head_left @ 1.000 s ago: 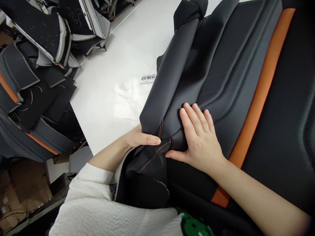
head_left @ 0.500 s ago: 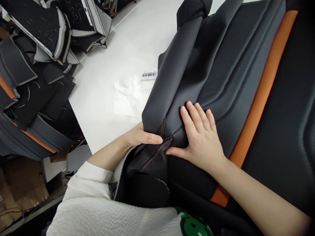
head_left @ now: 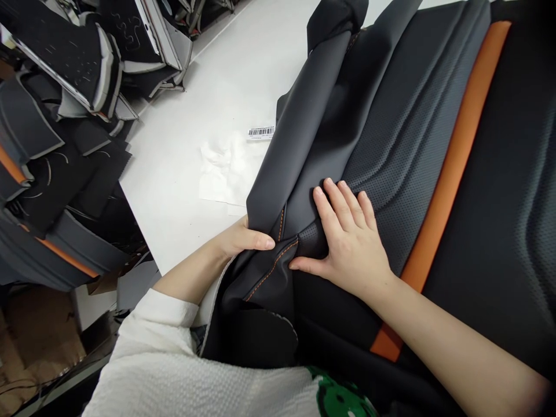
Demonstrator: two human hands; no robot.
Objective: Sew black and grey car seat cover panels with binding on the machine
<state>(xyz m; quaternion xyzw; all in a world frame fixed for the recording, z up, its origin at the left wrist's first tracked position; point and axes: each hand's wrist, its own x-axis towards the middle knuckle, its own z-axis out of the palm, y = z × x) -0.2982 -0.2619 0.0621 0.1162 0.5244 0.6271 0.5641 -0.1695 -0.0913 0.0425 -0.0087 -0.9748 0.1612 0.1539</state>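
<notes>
A dark grey and black car seat cover (head_left: 403,133) with an orange stripe (head_left: 460,139) and orange stitching spreads over the right half of the view. My left hand (head_left: 245,237) grips its edge, thumb on top near the stitched seam, the other fingers hidden underneath. Pressed flat on the perforated part lies my right hand (head_left: 351,243), its fingers stretched out and the thumb pointing left at the seam. Between the two hands the seams meet at a corner. Below them a loose black flap (head_left: 260,336) hangs against the white top.
The cover lies on a white table (head_left: 174,150). A barcode label (head_left: 260,132) and a crumpled white paper (head_left: 230,168) are beside it. Stacked dark cover pieces (head_left: 56,139) crowd the left, with brown cardboard (head_left: 41,336) below them.
The cover has shifted slightly left, and both hands have moved a little left with it. Their hold looks the same.
</notes>
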